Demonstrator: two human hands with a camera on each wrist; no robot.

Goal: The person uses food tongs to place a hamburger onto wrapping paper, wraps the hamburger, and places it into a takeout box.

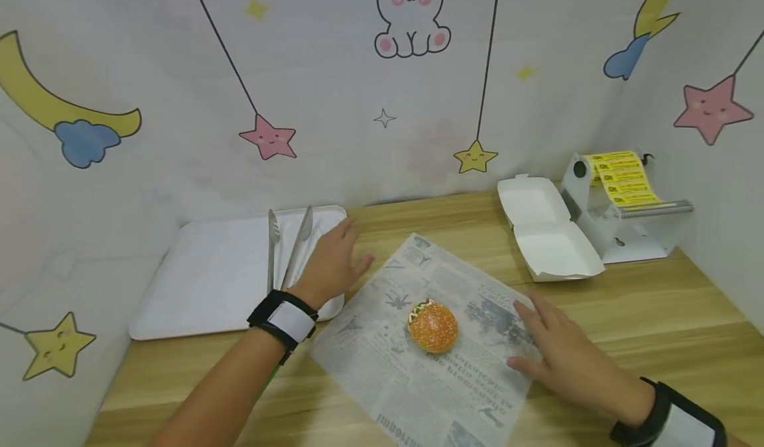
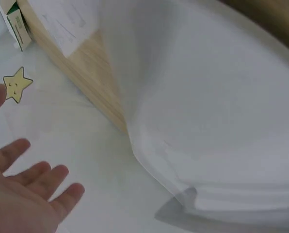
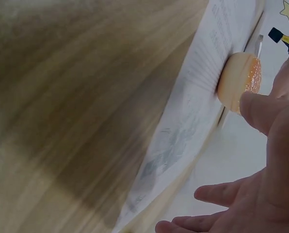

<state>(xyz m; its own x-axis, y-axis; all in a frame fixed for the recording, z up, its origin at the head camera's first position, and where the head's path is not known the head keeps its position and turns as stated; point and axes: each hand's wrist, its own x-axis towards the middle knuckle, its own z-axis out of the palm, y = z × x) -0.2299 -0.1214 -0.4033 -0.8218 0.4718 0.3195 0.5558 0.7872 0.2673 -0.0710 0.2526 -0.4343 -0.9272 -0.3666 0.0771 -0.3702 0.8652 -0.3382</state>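
Note:
A burger with a sesame-seeded bun [image 1: 433, 326] sits on a sheet of newsprint-patterned wrapping paper [image 1: 382, 361], which lies slantwise on the wooden table. My left hand [image 1: 331, 261], fingers extended and holding nothing, is over the right side of the white tray [image 1: 209, 274], close to the paper's left edge. To the right of the burger, my right hand [image 1: 564, 354] reaches over the paper's right edge with its fingers spread and nothing in its grasp. In the right wrist view the burger [image 3: 236, 80] appears beyond the thumb.
A knife [image 1: 295, 248] and a fork [image 1: 272, 241] lie on the tray at left. An opened white takeaway box [image 1: 558, 248] stands at the back right, beside a dispenser [image 1: 633, 228] with a roll of yellow labels [image 1: 623, 178]. A patterned curtain [image 1: 334, 69] hangs behind the table.

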